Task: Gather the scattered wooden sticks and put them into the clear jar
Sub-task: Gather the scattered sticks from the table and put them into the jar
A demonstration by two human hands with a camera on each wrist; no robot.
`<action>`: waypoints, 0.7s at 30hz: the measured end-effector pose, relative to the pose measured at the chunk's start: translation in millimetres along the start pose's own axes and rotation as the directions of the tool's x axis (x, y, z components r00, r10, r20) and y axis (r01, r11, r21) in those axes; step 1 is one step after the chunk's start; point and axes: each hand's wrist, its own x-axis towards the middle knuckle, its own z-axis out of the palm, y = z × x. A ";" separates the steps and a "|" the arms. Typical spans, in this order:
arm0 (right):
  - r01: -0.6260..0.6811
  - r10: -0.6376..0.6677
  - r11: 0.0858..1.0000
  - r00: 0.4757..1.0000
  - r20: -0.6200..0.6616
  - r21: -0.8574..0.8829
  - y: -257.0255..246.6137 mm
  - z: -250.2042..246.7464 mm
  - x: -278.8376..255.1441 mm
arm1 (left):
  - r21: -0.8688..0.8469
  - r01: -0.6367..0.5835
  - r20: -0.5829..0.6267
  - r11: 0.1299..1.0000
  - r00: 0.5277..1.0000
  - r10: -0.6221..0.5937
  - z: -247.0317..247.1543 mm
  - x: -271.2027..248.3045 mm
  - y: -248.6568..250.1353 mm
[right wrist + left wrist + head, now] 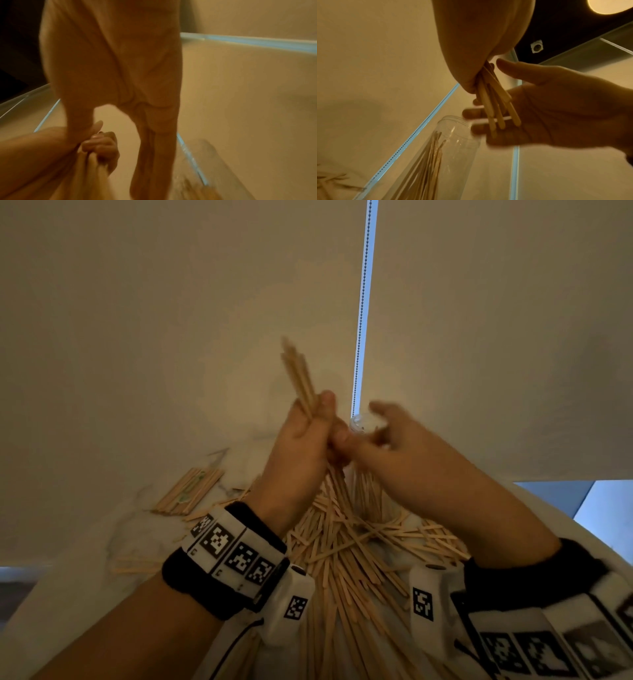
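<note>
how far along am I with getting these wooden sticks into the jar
Early on. Done: the clear jar already holds some sticks. In hand: your left hand grips a bundle of sticks above it, with your right hand open beside the bundle. Left: a big scattered pile and a neater stack on the table.

The scene is backed by pale cream roller blinds [171, 320], between which a narrow strip of blue daylight [364, 302] is seen, with a beaded pull chain [363, 296] hung along it. A white table [85, 542] with faint marbled veining is seen below the blinds, and a patch of blue window [582, 498] is exposed beneath the hem of the right blind. In the left wrist view a dark ceiling [565, 20] is shown, where a round warm lamp [611, 5] is lit and a small white fitting [537, 46] is set.
</note>
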 end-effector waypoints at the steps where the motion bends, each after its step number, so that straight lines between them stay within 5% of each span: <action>1: -0.037 0.040 0.999 0.992 0.122 -0.022 1.7 7.2 -2.1 | -0.094 0.004 -0.079 0.996 0.997 -0.011 -1.7 3.3 1.8; 3: -0.066 0.059 0.998 0.970 0.236 0.021 4.8 22.6 -2.1 | -0.250 -0.006 -0.170 0.968 0.985 -0.037 -3.0 7.3 2.9; 5: -0.060 0.040 0.992 0.983 0.179 0.107 4.6 33.4 1.1 | -0.287 -0.026 -0.180 0.957 0.983 -0.027 -2.5 7.0 1.8; 12: 0.169 -0.168 0.986 0.985 -0.041 0.013 -0.1 35.4 1.6 | -0.082 0.028 -0.062 0.996 0.998 -0.033 1.2 -0.4 -1.8; 16: 0.218 -0.213 0.970 0.975 0.061 -0.106 3.9 31.3 3.2 | -0.135 0.089 0.018 0.987 0.996 -0.088 2.5 -1.7 0.5; 21: 0.264 -0.227 0.942 0.955 0.189 -0.206 8.5 23.4 5.0 | -0.325 -0.004 -0.171 0.946 0.984 -0.054 -2.6 5.1 7.8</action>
